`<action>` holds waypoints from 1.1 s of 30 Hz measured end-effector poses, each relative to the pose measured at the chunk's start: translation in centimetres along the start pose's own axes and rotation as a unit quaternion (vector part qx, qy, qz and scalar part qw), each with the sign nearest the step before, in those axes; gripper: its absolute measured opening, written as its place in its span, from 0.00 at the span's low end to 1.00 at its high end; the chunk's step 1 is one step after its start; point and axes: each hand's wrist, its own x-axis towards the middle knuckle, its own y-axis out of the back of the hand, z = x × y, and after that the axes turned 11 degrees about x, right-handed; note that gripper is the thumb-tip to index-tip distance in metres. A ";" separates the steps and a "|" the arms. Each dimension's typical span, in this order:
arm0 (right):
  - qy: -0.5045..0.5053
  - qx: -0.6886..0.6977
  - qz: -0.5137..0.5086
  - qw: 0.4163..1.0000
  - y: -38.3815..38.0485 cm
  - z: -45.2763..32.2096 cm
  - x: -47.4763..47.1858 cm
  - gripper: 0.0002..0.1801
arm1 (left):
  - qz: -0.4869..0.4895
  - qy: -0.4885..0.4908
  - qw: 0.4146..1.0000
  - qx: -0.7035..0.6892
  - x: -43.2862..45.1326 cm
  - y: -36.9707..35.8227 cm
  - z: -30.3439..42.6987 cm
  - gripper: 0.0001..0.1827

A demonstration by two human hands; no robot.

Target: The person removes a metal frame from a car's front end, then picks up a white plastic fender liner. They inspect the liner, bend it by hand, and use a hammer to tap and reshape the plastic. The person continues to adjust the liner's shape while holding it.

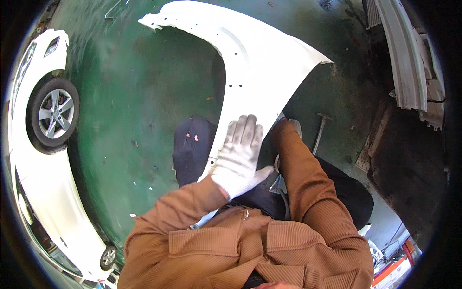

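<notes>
A white car fender panel [263,47] stretches away from me, its near end between my knees. My left hand [240,159], in a white knitted glove with greyed fingertips, lies flat on its outer face. The fingers point away from me and the thumb sticks out to the right. My right arm reaches behind the panel's right edge. Only a bit of the glove and blue cuff of my right hand [279,118] shows; its fingers are hidden. Right of that forearm is a hammer-like metal tool [320,133] with a crosswise head.
Along the left stands a white car [47,173] with a silver alloy wheel [56,113]. Worn metal body panels [406,61] lean at the upper right, above a dark flat sheet [408,162]. A bent metal rod [112,10] lies on the green floor [119,90], among small scraps.
</notes>
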 end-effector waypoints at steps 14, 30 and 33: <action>-0.074 -0.148 0.005 0.986 3.0 5.9 -1.2 0.22 | -0.025 0.177 0.984 -0.017 -5.5 0.5 -1.3 0.72; 0.037 0.554 -0.016 0.832 4.9 -3.7 0.9 0.31 | 0.030 0.141 0.983 -0.117 -9.3 7.3 -7.6 0.67; 0.080 0.747 -0.041 0.658 7.0 -10.7 -1.5 0.36 | 0.033 0.150 0.983 -0.097 -10.6 7.3 -8.9 0.66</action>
